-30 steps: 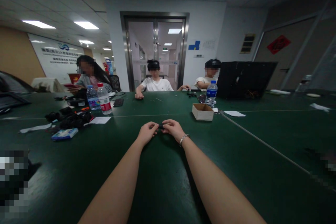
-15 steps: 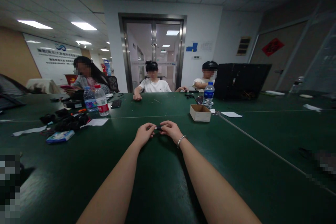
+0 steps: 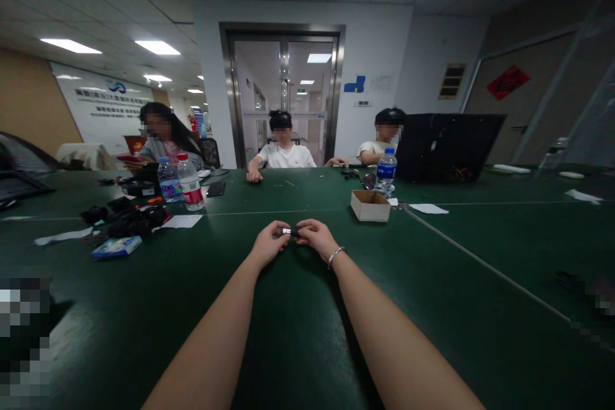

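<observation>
Between my two hands is a small black cylinder with a shiny silver part (image 3: 289,232), held just above the green table (image 3: 298,320). My left hand (image 3: 270,245) pinches its silver end between thumb and fingers. The black end is in the fingertips of my right hand (image 3: 318,240), which has a silver bracelet (image 3: 335,257) at the wrist. Fingers cover both ends, so I cannot tell exactly what kind of thing it is.
An open cardboard box (image 3: 370,210) and a blue-capped water bottle (image 3: 385,173) stand ahead to the right, near a big black case (image 3: 442,147). Two bottles (image 3: 191,184), a phone (image 3: 216,188), black gear (image 3: 129,221) and a blue packet (image 3: 116,248) are at left. People sit opposite.
More of the silver part now shows between my hands. The whole view has shifted slightly, with things appearing a little further right.
</observation>
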Tool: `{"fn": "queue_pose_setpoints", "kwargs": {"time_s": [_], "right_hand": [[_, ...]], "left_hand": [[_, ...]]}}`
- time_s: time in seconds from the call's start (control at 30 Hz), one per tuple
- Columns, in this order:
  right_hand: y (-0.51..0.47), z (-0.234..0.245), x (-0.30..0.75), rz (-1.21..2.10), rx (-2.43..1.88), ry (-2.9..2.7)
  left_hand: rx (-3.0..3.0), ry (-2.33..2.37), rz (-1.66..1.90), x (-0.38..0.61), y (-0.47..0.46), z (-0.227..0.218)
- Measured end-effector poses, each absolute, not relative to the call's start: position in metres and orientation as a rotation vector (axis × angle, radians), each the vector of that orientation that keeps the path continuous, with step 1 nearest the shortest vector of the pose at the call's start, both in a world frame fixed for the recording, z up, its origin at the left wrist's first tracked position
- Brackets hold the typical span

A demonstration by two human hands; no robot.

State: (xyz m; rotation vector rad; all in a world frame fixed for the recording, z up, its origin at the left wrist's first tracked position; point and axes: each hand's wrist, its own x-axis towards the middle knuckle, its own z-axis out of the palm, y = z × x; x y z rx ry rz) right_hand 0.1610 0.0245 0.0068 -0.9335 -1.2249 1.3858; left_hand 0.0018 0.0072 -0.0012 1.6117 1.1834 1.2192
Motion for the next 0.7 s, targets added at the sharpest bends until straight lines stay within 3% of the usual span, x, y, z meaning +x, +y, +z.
{"fn": "queue_pose_setpoints", "kwargs": {"time_s": [0.37,0.7], "right_hand": [[0.0226,0.0066,0.1617,1.398,-0.906,-1.269],[0.0231,0.0056,0.1615,1.405,-0.894,-1.269]], "left_hand": [[1.567,1.401,1.125,0.0044,0.0101,-0.0014],[1.447,1.145,1.266,-0.0007,0.0053,0.0061]]}}
